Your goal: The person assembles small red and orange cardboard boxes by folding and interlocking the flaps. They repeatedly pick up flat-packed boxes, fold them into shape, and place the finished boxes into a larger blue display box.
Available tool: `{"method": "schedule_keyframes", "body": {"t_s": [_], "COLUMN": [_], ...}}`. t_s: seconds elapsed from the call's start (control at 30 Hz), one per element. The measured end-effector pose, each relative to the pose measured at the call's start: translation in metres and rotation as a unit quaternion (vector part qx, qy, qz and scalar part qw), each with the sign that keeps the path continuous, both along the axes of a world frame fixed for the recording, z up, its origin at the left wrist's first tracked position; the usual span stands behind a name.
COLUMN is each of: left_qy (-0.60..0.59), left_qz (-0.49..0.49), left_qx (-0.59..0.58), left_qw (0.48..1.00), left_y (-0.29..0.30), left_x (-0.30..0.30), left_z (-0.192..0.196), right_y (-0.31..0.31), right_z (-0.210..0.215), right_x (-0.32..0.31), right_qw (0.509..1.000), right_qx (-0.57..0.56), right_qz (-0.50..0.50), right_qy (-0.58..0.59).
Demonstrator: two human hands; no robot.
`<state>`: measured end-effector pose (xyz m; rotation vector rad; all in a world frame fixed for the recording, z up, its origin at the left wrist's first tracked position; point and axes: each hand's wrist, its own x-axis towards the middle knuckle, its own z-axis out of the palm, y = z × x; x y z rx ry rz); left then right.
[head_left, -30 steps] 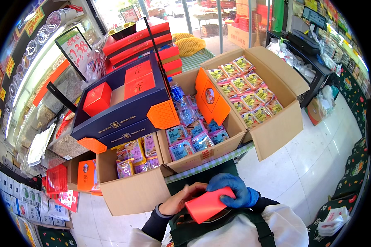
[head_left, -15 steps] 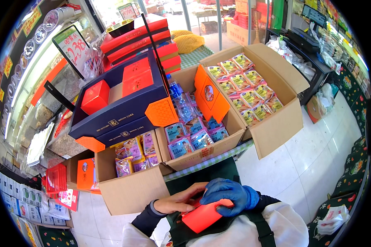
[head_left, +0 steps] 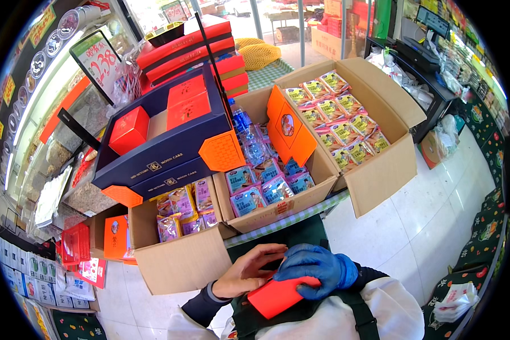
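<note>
Close to my body, a small red box [head_left: 279, 297] lies tilted between my two hands. My right hand [head_left: 316, 268], in a blue glove, grips it, with the thumb on the near face and the fingers over the far side. At its left end my bare left hand [head_left: 251, 272] curves round the far edge, thumb against the box and fingers slightly apart. The fingertips of both hands meet near the box's far end, which they hide. Beyond, similar red boxes [head_left: 129, 130] sit in a dark blue gift box [head_left: 153, 164].
Cardboard cartons hold purple packets [head_left: 182, 204], blue packets [head_left: 248, 201] and yellow-pink packets [head_left: 345, 135] on a checked cloth. An open carton flap [head_left: 181, 263] juts toward me on the left. Red flat boxes [head_left: 184, 51] are stacked behind. A counter with a monitor [head_left: 433, 21] stands far right.
The fingers of my left hand have lifted and spread a little at the box's end. My right hand keeps its grip, and the box has shifted slightly.
</note>
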<state>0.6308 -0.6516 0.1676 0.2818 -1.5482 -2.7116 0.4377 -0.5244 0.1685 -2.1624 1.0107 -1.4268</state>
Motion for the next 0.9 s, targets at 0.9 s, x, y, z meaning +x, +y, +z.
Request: {"method": "schedule_keyframes", "body": {"t_s": [0.9], "left_qy": [0.081], "left_qz": [0.048], "left_qx": [-0.090], "left_qw": [0.992], "left_y": [0.008], "left_x": [0.011], "left_z": [-0.010], "right_y": [0.014], "right_z": [-0.002], "right_x": [-0.002], "right_qw": [0.998], "right_qx": [0.003], "right_qz": [-0.042], "right_qy": [0.054]}}
